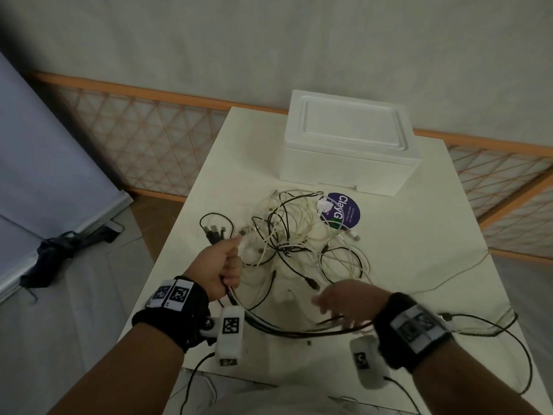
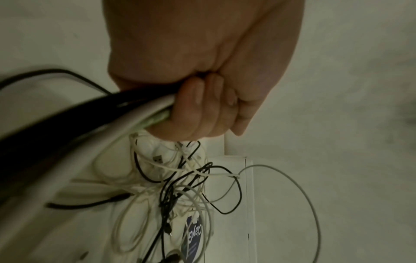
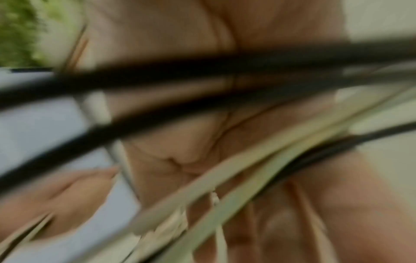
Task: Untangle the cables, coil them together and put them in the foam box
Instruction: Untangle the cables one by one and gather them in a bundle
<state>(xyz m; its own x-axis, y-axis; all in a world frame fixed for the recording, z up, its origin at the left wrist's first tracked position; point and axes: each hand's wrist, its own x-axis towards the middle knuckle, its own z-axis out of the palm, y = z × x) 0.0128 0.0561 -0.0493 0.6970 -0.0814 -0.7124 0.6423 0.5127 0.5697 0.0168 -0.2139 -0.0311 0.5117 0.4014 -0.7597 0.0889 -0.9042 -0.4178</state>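
Note:
A tangle of black and white cables (image 1: 294,235) lies in the middle of the white table (image 1: 434,223). My left hand (image 1: 224,265) grips a bundle of black and white strands (image 2: 90,110) in a closed fist, with several plug ends sticking out above it. The bundle (image 1: 284,327) runs right, low over the table's near edge, to my right hand (image 1: 341,304). That hand is blurred, its fingers spread, and the strands (image 3: 225,71) cross its open palm (image 3: 180,142). The white foam box (image 1: 350,142) stands at the table's far end with its lid on.
A round purple sticker (image 1: 347,209) lies under the tangle's far right side. A thin pale cable (image 1: 463,271) trails off the table's right edge. A black cable loop (image 1: 520,354) hangs past the near right corner. A wooden lattice fence (image 1: 149,139) runs behind the table.

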